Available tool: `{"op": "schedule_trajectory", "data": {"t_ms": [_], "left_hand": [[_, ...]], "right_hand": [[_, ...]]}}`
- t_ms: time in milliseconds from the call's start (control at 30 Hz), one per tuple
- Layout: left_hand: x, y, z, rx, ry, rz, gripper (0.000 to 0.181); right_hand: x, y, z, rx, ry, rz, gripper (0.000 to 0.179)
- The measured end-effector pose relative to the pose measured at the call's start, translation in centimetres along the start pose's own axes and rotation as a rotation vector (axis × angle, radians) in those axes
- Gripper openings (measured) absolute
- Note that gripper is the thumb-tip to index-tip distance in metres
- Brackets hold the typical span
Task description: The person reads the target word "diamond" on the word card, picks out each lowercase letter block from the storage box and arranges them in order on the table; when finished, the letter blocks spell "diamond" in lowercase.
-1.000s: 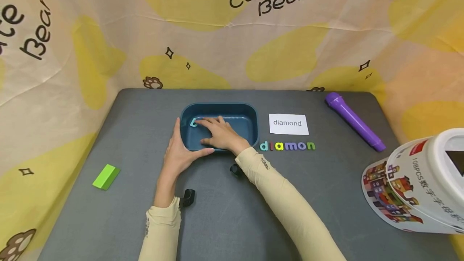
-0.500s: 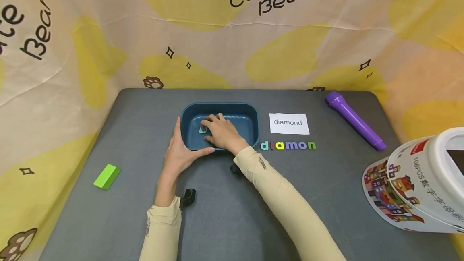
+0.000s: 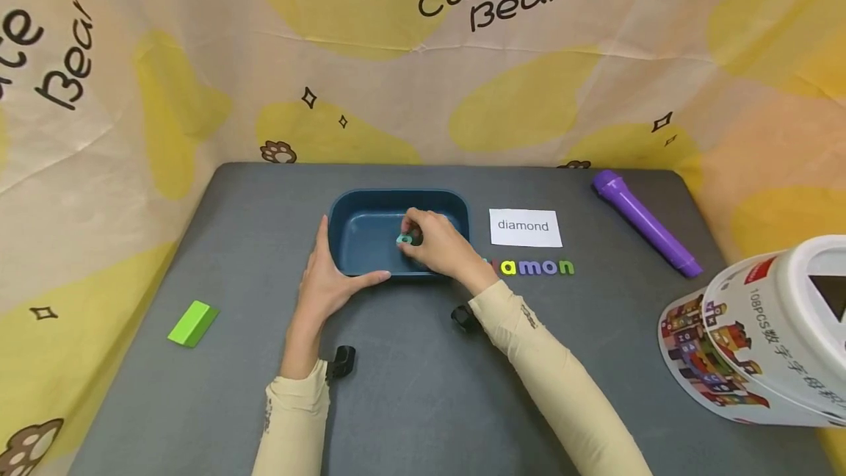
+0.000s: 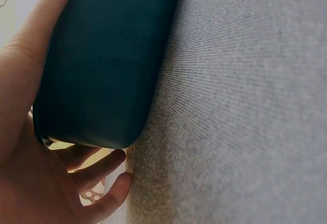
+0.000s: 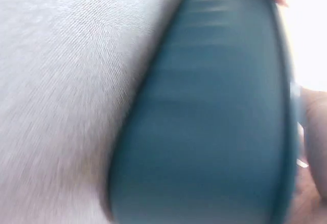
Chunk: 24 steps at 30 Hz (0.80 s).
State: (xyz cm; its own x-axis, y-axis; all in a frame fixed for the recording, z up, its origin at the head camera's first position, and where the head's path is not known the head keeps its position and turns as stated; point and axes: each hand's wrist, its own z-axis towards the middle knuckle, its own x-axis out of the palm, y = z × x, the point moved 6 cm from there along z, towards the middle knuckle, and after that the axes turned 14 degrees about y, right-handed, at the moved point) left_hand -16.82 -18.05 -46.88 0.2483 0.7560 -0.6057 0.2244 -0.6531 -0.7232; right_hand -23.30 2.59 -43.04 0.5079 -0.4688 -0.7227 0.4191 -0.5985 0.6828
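Observation:
A dark blue rectangular tray sits at the middle of the table. My left hand holds its near left corner, the thumb along the front rim and the fingers against the left side. In the left wrist view, the left fingers curve round the tray's end. My right hand pinches a small teal letter between thumb and fingers, over the tray's inside. A row of coloured letters lies right of the tray; its left end is partly hidden by the right wrist. Above the row lies a white card reading "diamond".
A purple toy microphone lies at the back right of the grey table. A large white bucket with a lid stands at the right edge. To the left lies a bright green block.
My right hand drew the teal letter rightward from the tray's left part, then pinched it and moved right with it. The left hand keeps its place on the tray.

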Motion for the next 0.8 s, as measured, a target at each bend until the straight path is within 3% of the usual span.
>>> {"op": "schedule_trajectory", "data": {"t_ms": [133,300,400,667,800], "left_hand": [[-0.1,-0.1,-0.1,-0.002,0.001,0.000,0.148],[-0.1,-0.1,-0.2,0.004,0.004,-0.002,0.149],[0.0,0.0,-0.1,0.008,0.005,-0.005,0.148],[0.1,0.1,-0.1,0.007,0.012,-0.010,0.148],[0.1,0.0,-0.1,-0.007,0.013,-0.003,0.149]], "right_hand": [[-2.1,0.0,-2.7,-0.089,-0.118,0.124,0.031],[-4.6,-0.6,-6.1,-0.179,-0.242,0.193,0.032],[-5.8,-1.7,-8.1,-0.185,-0.284,0.245,0.031],[-8.8,-6.1,-13.9,-0.013,-0.419,0.375,0.035],[-9.9,-8.2,-16.5,0.090,-0.496,0.371,0.028]]}}
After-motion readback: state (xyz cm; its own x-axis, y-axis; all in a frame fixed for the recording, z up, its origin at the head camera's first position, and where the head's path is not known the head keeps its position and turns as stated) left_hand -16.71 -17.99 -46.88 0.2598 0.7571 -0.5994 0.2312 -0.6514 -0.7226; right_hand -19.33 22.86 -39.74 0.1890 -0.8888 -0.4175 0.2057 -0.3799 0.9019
